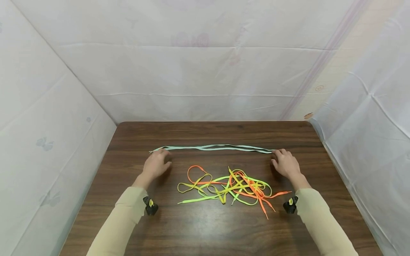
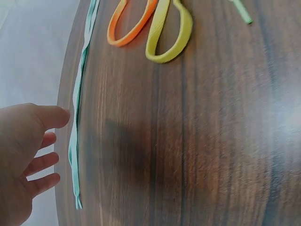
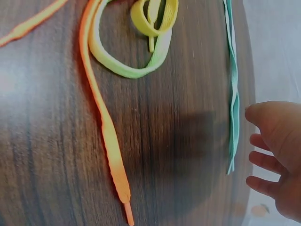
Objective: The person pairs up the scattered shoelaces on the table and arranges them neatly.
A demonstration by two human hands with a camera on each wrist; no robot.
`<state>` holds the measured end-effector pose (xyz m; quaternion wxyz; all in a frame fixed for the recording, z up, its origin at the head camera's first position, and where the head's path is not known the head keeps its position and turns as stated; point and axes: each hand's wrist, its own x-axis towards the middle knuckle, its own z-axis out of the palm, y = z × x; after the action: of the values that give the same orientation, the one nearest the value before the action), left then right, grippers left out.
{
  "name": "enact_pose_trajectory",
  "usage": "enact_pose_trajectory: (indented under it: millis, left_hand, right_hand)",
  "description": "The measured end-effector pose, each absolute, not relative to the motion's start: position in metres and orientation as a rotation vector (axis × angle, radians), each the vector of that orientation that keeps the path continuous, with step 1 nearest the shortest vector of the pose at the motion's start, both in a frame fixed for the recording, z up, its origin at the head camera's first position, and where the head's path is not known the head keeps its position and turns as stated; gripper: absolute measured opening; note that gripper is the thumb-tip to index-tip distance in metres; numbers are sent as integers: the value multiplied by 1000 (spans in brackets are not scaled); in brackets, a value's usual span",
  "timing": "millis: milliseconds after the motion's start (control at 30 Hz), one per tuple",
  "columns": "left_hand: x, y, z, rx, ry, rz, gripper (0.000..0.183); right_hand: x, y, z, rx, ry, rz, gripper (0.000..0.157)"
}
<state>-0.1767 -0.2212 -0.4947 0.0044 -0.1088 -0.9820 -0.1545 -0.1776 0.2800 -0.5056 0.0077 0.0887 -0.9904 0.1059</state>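
Note:
A mint-green shoelace [image 1: 182, 147] lies stretched from left to right across the far part of the table, doubled into two strands that part along the middle. My left hand [image 1: 155, 165] hovers by its left end, and my right hand [image 1: 286, 164] is by its right end. In the left wrist view the thumb is beside the mint lace [image 2: 76, 113], fingers loosely bent, with nothing between them. The right wrist view has the thumb just apart from the lace [image 3: 235, 84], the other fingers spread and relaxed.
Nearer me, between the hands, lies a loose tangle of shoelaces: orange [image 1: 278, 194], yellow [image 1: 184, 191] and lime green [image 1: 198, 200]. They rest on a dark wooden table [image 1: 205, 234]. Pale sheeting [image 1: 205, 78] hangs behind the table and at both sides.

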Motion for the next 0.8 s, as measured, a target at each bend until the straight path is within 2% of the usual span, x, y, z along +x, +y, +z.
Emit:
enact_pose_trajectory:
  millis: [567, 800]
  left_hand:
    - [-138, -196, -500, -622, -2988, -446, 37]
    - [-126, -188, -508, -632, -3019, -415, 37]
  right_hand:
    - [-160, 251, -503, 488, -2906, 330, 34]
    - [-148, 236, -505, 535, -2892, 359, 34]
